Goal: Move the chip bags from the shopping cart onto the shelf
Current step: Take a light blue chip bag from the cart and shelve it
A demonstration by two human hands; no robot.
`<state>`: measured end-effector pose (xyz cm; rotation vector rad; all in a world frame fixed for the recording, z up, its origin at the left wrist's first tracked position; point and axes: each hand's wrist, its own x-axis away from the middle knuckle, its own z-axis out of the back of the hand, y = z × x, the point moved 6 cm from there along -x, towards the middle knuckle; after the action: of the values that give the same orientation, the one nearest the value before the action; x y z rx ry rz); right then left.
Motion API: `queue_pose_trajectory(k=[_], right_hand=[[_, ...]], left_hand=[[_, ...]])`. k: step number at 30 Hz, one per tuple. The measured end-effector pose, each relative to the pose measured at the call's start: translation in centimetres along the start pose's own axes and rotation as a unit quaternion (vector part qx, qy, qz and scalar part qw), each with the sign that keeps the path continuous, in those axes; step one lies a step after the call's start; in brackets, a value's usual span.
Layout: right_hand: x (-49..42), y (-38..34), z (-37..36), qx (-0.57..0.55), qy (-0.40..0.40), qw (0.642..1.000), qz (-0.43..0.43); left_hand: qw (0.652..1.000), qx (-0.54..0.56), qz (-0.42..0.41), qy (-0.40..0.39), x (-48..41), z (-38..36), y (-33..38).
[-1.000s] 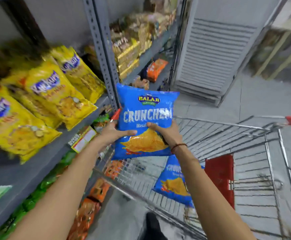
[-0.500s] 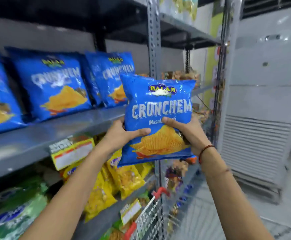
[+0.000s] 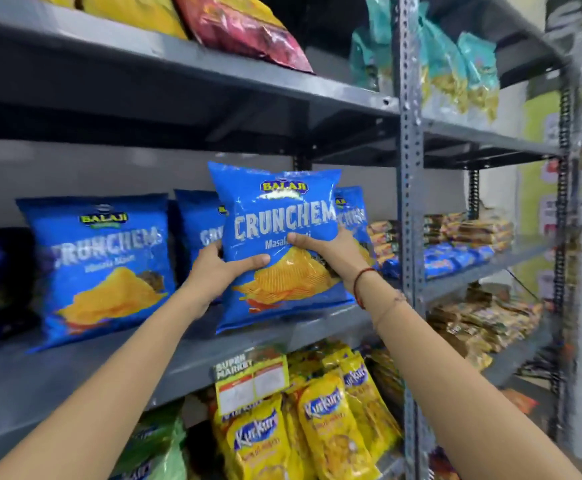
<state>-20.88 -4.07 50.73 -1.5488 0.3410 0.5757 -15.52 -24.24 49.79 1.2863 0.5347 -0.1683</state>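
My left hand (image 3: 218, 268) and right hand (image 3: 331, 249) clasp a blue Crunchem chip bag (image 3: 279, 216) by its sides, thumbs across the front, upright, its bottom edge at the grey shelf (image 3: 74, 372). Behind and to my left stand more Crunchem bags (image 3: 104, 268). Below hang yellow Kurkure packs (image 3: 320, 424).

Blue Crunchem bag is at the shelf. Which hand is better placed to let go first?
Left, probably. The left hand only pinches the held bag at its edge; the right hand reaches further across its front.
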Motion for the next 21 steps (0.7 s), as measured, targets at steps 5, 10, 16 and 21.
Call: queue_pose_trajectory(k=[5,10,16,21], right_hand=[[-3.0,2.7,-3.0,0.029,-0.032,0.998,-0.051],[-4.0,5.3,-3.6,0.069,-0.019,0.996,-0.057],[-4.9,7.0,-3.6,0.113,0.0,0.989,-0.091],[-4.2,6.5,-2.1,0.126,0.04,0.99,-0.058]], left_hand=[[0.998,-0.014,0.029,0.055,-2.2,2.2,-3.2],[0.996,-0.029,0.054,0.061,-3.2,2.3,-5.0],[0.993,-0.041,0.078,0.073,-3.8,2.1,-6.7],[0.987,-0.078,0.061,0.13,-3.2,2.2,-5.6]])
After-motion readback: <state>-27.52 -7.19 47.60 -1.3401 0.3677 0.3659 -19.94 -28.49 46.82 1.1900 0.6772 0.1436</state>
